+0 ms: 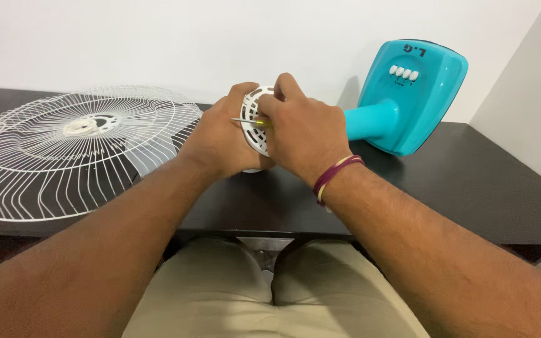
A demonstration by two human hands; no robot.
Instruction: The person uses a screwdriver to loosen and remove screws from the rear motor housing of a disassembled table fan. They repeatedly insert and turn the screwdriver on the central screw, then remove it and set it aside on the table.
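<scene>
White slotted fan housing point(257, 119) clasped between 2 hands above the dark surface point(471, 188).

The left hand point(220, 141) wraps it from 9 o'clock, fingers closed on its edge; the right hand point(305, 131) covers it from 3 o'clock, fingers closed on a thin screwdriver point(252, 121) lying across its face. A white wire grille point(64, 150) lies at 9 o'clock, the turquoise fan base point(417, 94) at 2 o'clock.

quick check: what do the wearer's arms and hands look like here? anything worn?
Both forearms are bare, with no sleeves in view. The left hand wears no gloves, rings or bands that show. The right hand is also ungloved; at its wrist sit thread bands, maroon strands with a pale yellowish one beside them. No watch shows on either wrist.
</scene>
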